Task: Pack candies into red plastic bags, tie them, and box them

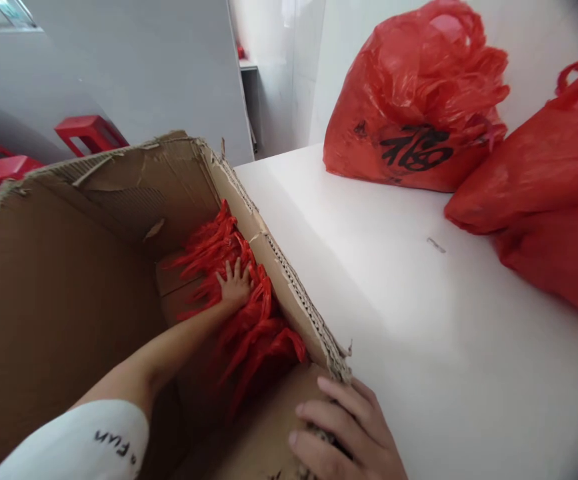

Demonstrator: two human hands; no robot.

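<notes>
My left arm reaches down into a large cardboard box [289, 260]. At its end, my left hand [236, 287] lies with fingers spread on red plastic bags [263, 340], which are lined up along the box's right inner wall. The bags have gathered, knotted-looking tops; what they contain is hidden. At the near right corner, my right hand [351, 427] has its fingers hooked over the rim of the box, with the fingertips on the inside. The rim is torn and frayed.
A white table [383, 300] lies to the right of the box. On it stand a full red bag with black characters [413, 147] and more red bags [543, 180]. A red stool [91, 133] and other red items are beyond the box at left.
</notes>
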